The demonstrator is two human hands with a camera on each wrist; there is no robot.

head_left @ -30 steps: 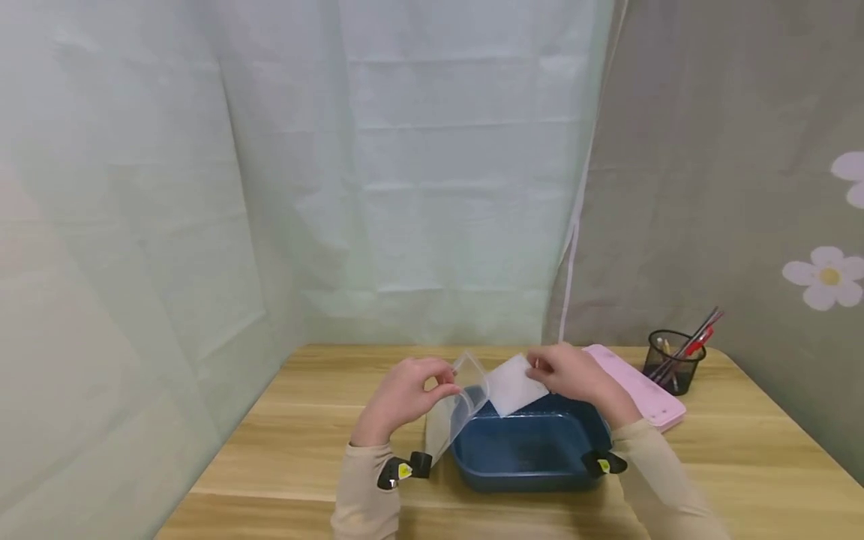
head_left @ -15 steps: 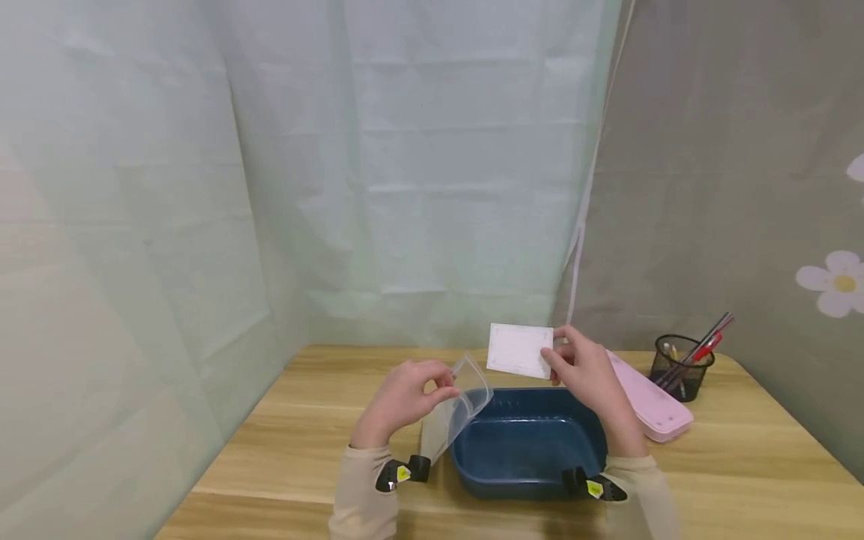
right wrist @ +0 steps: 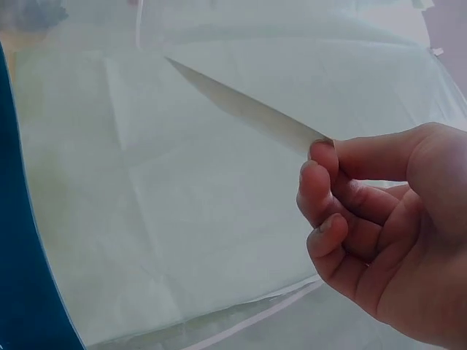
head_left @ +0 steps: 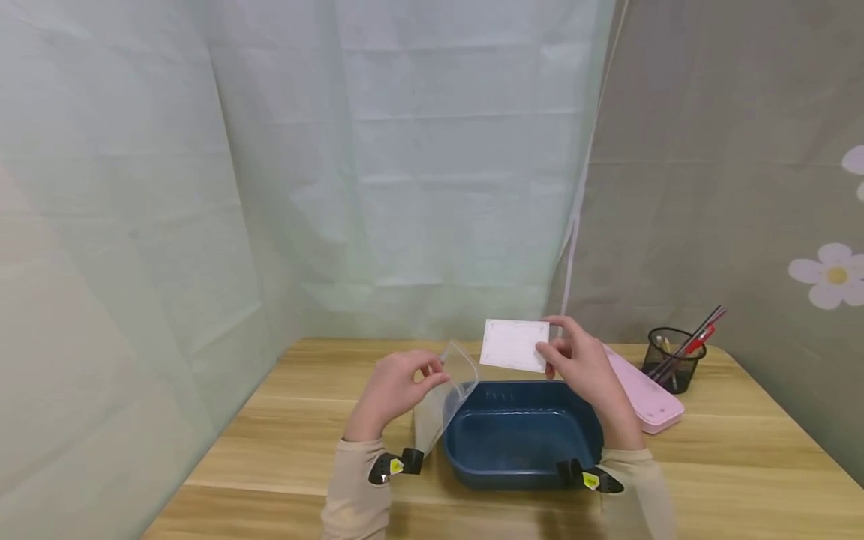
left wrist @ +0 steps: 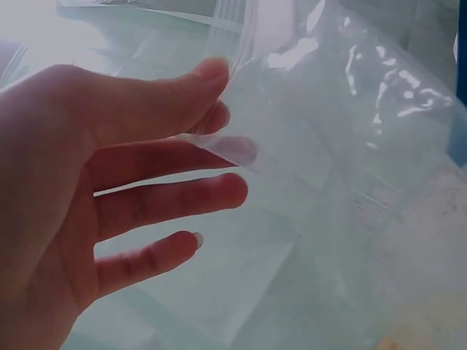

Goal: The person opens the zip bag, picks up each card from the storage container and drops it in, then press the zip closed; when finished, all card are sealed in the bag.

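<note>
Between thumb and fingers, my left hand (head_left: 398, 386) pinches the edge of a clear plastic zip bag (head_left: 445, 405). The bag hangs down along the left side of a dark blue tray (head_left: 520, 480), its mouth partly spread. In the left wrist view, the thumb presses the thin film of the bag (left wrist: 336, 109) while the lower fingers stay apart. My right hand (head_left: 583, 367) holds a white card (head_left: 514, 345) by its right edge, above the tray's far rim. Faint print and a border show on the card's face. The right wrist view has the card (right wrist: 248, 109) nearly edge-on.
A pink case (head_left: 644, 394) lies right of the tray, partly behind my right hand. Farther right stands a black mesh pen cup (head_left: 675, 364) with several pens. The wooden table (head_left: 270, 450) meets hanging curtains (head_left: 439, 187) at the back.
My right hand has lifted the white card from beside the bag's mouth and turned its printed face toward me. Over the last half second it holds nearly still. My left hand keeps the bag.
</note>
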